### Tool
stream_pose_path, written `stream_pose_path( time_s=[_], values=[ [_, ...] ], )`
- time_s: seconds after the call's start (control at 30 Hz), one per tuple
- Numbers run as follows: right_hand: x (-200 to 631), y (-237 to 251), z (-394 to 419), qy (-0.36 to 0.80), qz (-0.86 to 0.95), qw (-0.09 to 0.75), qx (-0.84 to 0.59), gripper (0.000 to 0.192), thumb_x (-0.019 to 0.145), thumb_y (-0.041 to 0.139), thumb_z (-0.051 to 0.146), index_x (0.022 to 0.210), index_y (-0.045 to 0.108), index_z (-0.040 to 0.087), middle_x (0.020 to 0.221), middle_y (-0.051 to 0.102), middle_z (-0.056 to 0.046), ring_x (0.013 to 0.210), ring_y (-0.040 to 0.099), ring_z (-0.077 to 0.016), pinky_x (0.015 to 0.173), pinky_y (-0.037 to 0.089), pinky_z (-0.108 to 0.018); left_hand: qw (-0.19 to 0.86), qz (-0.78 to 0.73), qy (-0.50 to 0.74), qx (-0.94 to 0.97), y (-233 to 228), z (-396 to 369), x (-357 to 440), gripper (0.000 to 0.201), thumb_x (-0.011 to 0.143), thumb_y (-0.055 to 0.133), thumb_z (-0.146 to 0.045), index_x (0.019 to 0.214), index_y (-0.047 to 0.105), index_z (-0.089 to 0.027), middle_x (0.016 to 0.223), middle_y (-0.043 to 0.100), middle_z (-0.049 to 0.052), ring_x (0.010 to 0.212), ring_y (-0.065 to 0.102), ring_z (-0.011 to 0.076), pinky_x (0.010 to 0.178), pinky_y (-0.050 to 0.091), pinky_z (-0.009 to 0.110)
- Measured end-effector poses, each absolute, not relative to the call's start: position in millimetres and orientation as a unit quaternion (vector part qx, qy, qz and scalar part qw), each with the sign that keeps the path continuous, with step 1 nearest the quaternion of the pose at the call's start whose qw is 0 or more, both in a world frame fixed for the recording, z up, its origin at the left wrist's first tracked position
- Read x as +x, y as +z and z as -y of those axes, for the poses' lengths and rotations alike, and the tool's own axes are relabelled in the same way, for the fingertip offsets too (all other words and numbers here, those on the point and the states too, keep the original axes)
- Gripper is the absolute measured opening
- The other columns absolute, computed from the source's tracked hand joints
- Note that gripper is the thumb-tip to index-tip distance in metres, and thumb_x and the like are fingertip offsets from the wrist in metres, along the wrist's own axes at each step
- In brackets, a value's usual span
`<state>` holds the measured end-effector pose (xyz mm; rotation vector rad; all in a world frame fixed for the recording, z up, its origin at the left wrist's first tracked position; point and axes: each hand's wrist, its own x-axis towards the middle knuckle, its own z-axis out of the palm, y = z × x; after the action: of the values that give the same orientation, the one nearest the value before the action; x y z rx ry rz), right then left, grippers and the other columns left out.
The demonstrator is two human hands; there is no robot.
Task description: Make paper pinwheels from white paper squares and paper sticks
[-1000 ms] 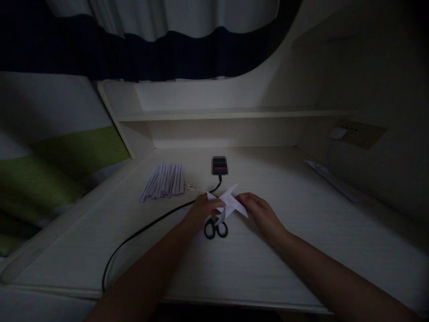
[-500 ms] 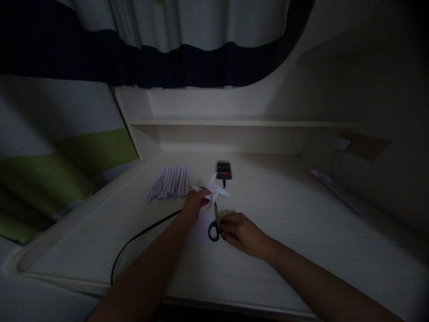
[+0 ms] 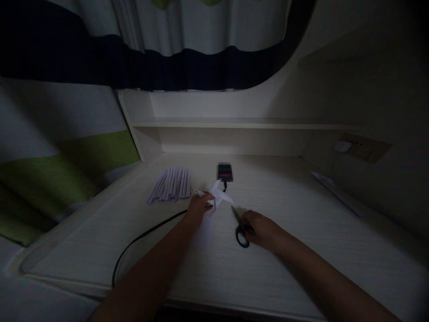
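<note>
Scissors (image 3: 237,218) sit at the left side of the right hand (image 3: 263,229), whose fingers are closed round the handle end, leaving one loop free on the near side. Their long axis runs forward and slightly left from that hand, so the blades, which look together, point away from the person and the tip ends just beside the nearest point of the white paper star (image 3: 219,197); a narrow gap seems to show between them. That star lies ahead and to the left of the right hand, and immediately right of the left hand (image 3: 199,206), which pinches its edge between thumb and fingers and is clearly the nearer of the two. Counting: one pair of scissors, one star, one black cord (image 3: 150,229) passing by the left hand, and one small dark device (image 3: 225,172) beyond the star. Left of the left hand lies one group of paper rolls (image 3: 170,184), more than ten, too overlapped to count exactly. A few pale bits (image 3: 193,191) show just beyond the left hand, partly hidden; their number I cannot tell.
</note>
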<state>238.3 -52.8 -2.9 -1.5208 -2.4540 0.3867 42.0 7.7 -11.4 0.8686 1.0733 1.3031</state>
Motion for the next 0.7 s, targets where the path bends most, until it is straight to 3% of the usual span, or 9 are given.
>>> stream_pose_path(
  time_s=[0.3, 0.7],
  values=[
    [242.7, -1.1, 53.9, 0.199, 0.806, 0.090, -0.551, 0.021, 0.058, 0.053, 0.016, 0.079, 0.048, 0.017, 0.079, 0.055, -0.005, 0.064, 0.051, -0.0141, 0.054, 0.036, -0.024, 0.598, -0.447, 0.542, 0.386, -15.7, -3.6, 46.2, 0.018, 0.053, 0.061, -0.019, 0.070, 0.058, -0.014, 0.070, 0.060, 0.003, 0.062, 0.055, 0.0124, 0.057, 0.042, 0.022],
    [245.6, -1.0, 46.2, 0.109, 0.803, 0.057, -0.583, 0.025, 0.065, 0.047, 0.011, 0.091, 0.048, 0.012, 0.088, 0.058, -0.014, 0.079, 0.055, -0.0218, 0.065, 0.038, -0.029, 0.602, -0.448, 0.548, 0.368, -16.8, -5.6, 48.9, 0.017, 0.052, 0.062, -0.017, 0.067, 0.058, -0.013, 0.061, 0.056, 0.000, 0.052, 0.051, 0.0083, 0.056, 0.040, 0.023]
  ],
)
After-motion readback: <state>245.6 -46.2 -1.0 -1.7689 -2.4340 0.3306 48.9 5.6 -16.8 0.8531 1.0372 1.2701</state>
